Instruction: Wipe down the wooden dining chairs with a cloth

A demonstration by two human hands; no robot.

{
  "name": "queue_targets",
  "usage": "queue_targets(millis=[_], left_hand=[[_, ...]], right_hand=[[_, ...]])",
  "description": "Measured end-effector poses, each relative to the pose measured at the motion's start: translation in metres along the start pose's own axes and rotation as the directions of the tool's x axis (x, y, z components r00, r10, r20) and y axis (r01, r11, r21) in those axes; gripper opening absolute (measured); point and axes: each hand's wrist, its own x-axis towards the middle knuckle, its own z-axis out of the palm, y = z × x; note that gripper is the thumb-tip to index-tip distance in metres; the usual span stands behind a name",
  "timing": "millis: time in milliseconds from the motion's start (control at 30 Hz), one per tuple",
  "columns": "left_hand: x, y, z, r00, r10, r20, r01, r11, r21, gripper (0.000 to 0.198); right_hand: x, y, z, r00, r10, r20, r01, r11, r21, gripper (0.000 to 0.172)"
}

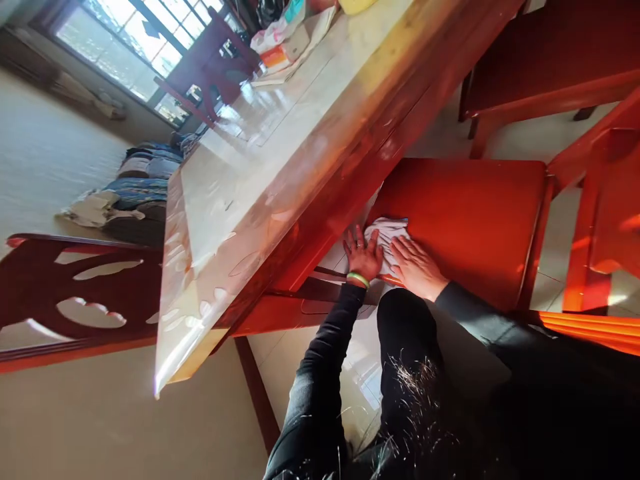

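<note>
A crumpled whitish cloth (387,232) lies at the near left corner of a red-brown wooden chair seat (475,220), beside the table's edge. My right hand (416,267) rests flat on the cloth's right side, fingers stretched out toward the table. On the cloth's left side is my left hand (364,257), its fingers spread and a pale green bangle at the wrist. It touches or nearly touches the cloth's edge; exactly what lies beneath its palm is hidden.
A wooden table (240,193) with a clear cover slants across the view above the left arm. Further chairs stand at the left (30,287) and upper right (555,60). Papers and bags (290,47) lie on the table's far part. Folded clothes (145,173) are piled near the wall.
</note>
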Motion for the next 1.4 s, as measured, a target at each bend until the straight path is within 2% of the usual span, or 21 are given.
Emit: queue_targets(millis=[67, 133, 200, 267, 367, 467, 533, 633, 767, 833, 900, 967, 1033, 1067, 1100, 1167, 1233, 1267, 1333, 1400], left_hand=[[0.020, 0.022, -0.003, 1.000, 0.025, -0.008, -0.025, 1.000, 0.013, 0.065], [0.023, 0.054, -0.002, 0.993, 0.117, -0.031, -0.117, 0.993, 0.010, 0.064], [0.008, 0.083, 0.005, 0.971, 0.232, -0.062, -0.234, 0.972, -0.021, 0.063], [-0.018, 0.097, 0.011, 0.939, 0.333, -0.088, -0.339, 0.938, -0.071, 0.061], [-0.051, 0.088, 0.013, 0.928, 0.365, -0.073, -0.370, 0.925, -0.088, 0.059], [-0.056, 0.064, 0.005, 0.943, 0.333, 0.023, -0.332, 0.942, -0.038, 0.072], [-0.041, 0.055, 0.000, 0.951, 0.294, 0.098, -0.295, 0.956, -0.007, 0.082], [0.007, 0.058, -0.006, 0.970, 0.194, 0.146, -0.199, 0.980, 0.018, 0.083], [0.086, 0.095, -0.014, 0.992, 0.024, 0.123, -0.022, 1.000, -0.013, 0.083], [0.108, 0.121, -0.015, 0.992, 0.007, 0.129, -0.002, 0.999, -0.036, 0.086], [0.103, 0.144, -0.011, 0.980, 0.124, 0.155, -0.118, 0.992, -0.049, 0.086], [0.075, 0.152, -0.002, 0.928, 0.333, 0.165, -0.329, 0.943, -0.052, 0.083], [0.042, 0.141, 0.005, 0.859, 0.494, 0.136, -0.491, 0.869, -0.055, 0.080], [0.029, 0.128, 0.007, 0.850, 0.510, 0.129, -0.507, 0.860, -0.061, 0.080], [0.024, 0.114, 0.007, 0.868, 0.480, 0.127, -0.476, 0.877, -0.062, 0.077], [0.035, 0.088, 0.000, 0.927, 0.342, 0.151, -0.338, 0.940, -0.052, 0.077], [0.070, 0.078, -0.009, 0.974, 0.173, 0.148, -0.167, 0.985, -0.051, 0.077], [0.092, 0.082, -0.014, 0.982, 0.128, 0.137, -0.123, 0.991, -0.048, 0.077], [0.126, 0.105, -0.018, 0.988, 0.097, 0.117, -0.092, 0.995, -0.044, 0.079], [0.134, 0.133, -0.016, 0.985, 0.126, 0.116, -0.122, 0.992, -0.038, 0.079]], right_hand=[[0.009, 0.007, -0.007, 0.997, 0.071, 0.017, -0.070, 0.997, -0.016, 0.065], [-0.006, 0.018, -0.015, 0.990, 0.143, -0.013, -0.143, 0.989, -0.048, 0.063], [-0.037, 0.030, -0.020, 0.981, 0.176, -0.080, -0.183, 0.980, -0.084, 0.062], [-0.071, 0.038, -0.022, 0.973, 0.173, -0.152, -0.191, 0.975, -0.112, 0.064], [-0.100, 0.042, -0.022, 0.963, 0.169, -0.210, -0.196, 0.973, -0.118, 0.067], [-0.099, 0.039, -0.024, 0.963, 0.151, -0.225, -0.178, 0.978, -0.106, 0.065], [-0.093, 0.038, -0.029, 0.957, 0.130, -0.259, -0.160, 0.982, -0.098, 0.062], [-0.090, 0.039, -0.034, 0.931, 0.145, -0.336, -0.176, 0.982, -0.063, 0.067], [-0.095, 0.039, -0.034, 0.922, 0.217, -0.321, -0.235, 0.972, -0.015, 0.081], [-0.096, 0.038, -0.032, 0.920, 0.238, -0.310, -0.252, 0.968, -0.006, 0.084], [-0.096, 0.038, -0.030, 0.911, 0.253, -0.327, -0.269, 0.963, -0.003, 0.084], [-0.095, 0.038, -0.029, 0.899, 0.260, -0.353, -0.279, 0.960, -0.005, 0.084], [-0.095, 0.038, -0.029, 0.894, 0.247, -0.373, -0.273, 0.962, -0.015, 0.086], [-0.094, 0.038, -0.029, 0.894, 0.237, -0.380, -0.266, 0.964, -0.025, 0.087], [-0.094, 0.038, -0.029, 0.896, 0.228, -0.382, -0.260, 0.965, -0.035, 0.088], [-0.094, 0.037, -0.030, 0.898, 0.224, -0.380, -0.260, 0.965, -0.046, 0.089], [-0.094, 0.035, -0.032, 0.899, 0.232, -0.372, -0.266, 0.963, -0.041, 0.089], [-0.094, 0.034, -0.032, 0.900, 0.235, -0.366, -0.266, 0.963, -0.037, 0.089], [-0.094, 0.033, -0.034, 0.900, 0.248, -0.359, -0.274, 0.961, -0.024, 0.089], [-0.094, 0.033, -0.035, 0.890, 0.272, -0.365, -0.292, 0.956, -0.001, 0.087]])
